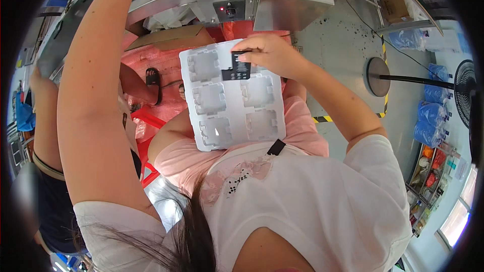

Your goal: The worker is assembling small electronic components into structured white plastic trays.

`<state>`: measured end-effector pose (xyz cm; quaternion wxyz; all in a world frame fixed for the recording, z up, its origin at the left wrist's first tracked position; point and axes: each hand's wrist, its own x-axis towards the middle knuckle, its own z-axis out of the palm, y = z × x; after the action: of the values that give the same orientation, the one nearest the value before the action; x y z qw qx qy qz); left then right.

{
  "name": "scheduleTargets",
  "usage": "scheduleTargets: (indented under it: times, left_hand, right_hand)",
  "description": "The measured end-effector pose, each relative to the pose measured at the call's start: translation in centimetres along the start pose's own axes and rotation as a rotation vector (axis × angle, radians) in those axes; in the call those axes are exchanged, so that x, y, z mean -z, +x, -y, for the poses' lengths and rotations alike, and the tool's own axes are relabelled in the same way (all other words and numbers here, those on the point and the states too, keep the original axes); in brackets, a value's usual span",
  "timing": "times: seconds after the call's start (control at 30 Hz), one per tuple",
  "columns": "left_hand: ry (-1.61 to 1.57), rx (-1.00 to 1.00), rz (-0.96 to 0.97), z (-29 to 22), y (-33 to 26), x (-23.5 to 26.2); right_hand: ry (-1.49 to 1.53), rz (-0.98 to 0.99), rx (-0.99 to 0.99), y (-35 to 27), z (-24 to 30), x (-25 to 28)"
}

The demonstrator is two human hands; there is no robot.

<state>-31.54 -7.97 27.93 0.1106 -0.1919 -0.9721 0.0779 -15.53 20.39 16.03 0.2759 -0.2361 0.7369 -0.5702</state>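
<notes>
A white moulded plastic tray (pixel 235 116) with several recessed pockets rests tilted on my lap. Over its upper right part, my right hand (pixel 264 53) pinches a flat, black, L-shaped battery (pixel 236 70) with white print, thumb on its face. The battery overlaps the tray's upper pockets; whether it touches them I cannot tell. The other pockets in sight hold nothing. My left arm (pixel 96 95) reaches up past the tray toward the machine, and its hand runs out of the top edge, so its fingers are hidden.
Ahead stands a metal-framed bench (pixel 201 0) with a control knob (pixel 230 11) and a metal box (pixel 287 5). Beneath lie red wrap (pixel 171 60) and cardboard (pixel 171 38). A co-worker (pixel 48 181) is close at left. A fan (pixel 463 90) and shelves (pixel 428 186) stand at right.
</notes>
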Motion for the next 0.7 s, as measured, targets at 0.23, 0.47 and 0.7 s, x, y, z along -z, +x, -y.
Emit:
scheduleTargets:
  times: [0.23, 0.47, 0.7]
  left_hand:
    - [-1.029, -0.807, -0.020, 0.4, -0.4, 0.8]
    - [0.037, -0.228, 0.150, -2.9, -0.1, 3.4]
    - [0.134, -0.026, 0.098, -5.9, 0.3, 8.3]
  right_hand:
    - [-0.428, -0.348, 0.131, 1.2, -12.2, 0.0]
    - [-0.953, -0.377, 0.199, -0.5, -9.7, -3.6]
    - [-1.231, -0.303, 0.211, -4.3, -12.3, -6.2]
